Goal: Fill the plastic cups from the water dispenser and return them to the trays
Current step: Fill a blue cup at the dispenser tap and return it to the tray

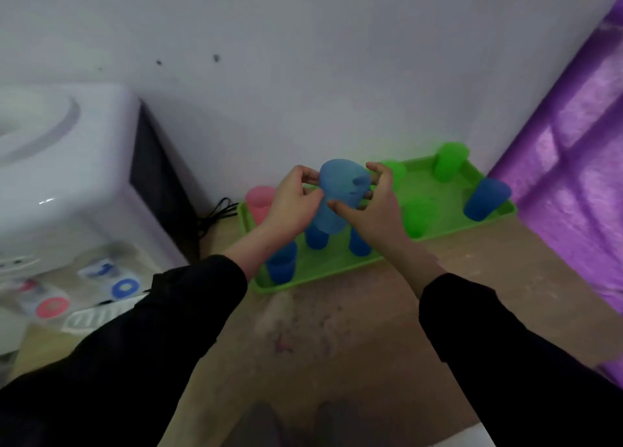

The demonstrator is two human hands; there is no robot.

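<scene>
Tan, scuffed floor [337, 311] carries the green tray [337, 268] against the wall, white water dispenser [67, 176] at left, black cable [215, 214] between them.

Seemingly matt plastic blue cup [337, 193]

We note two bare hands, left hand [291, 200], right hand [374, 207], black long sleeves [188, 311] ending short of our wrists, loose soft cloth, plain, forearms partly bare below the cuffs.
</scene>
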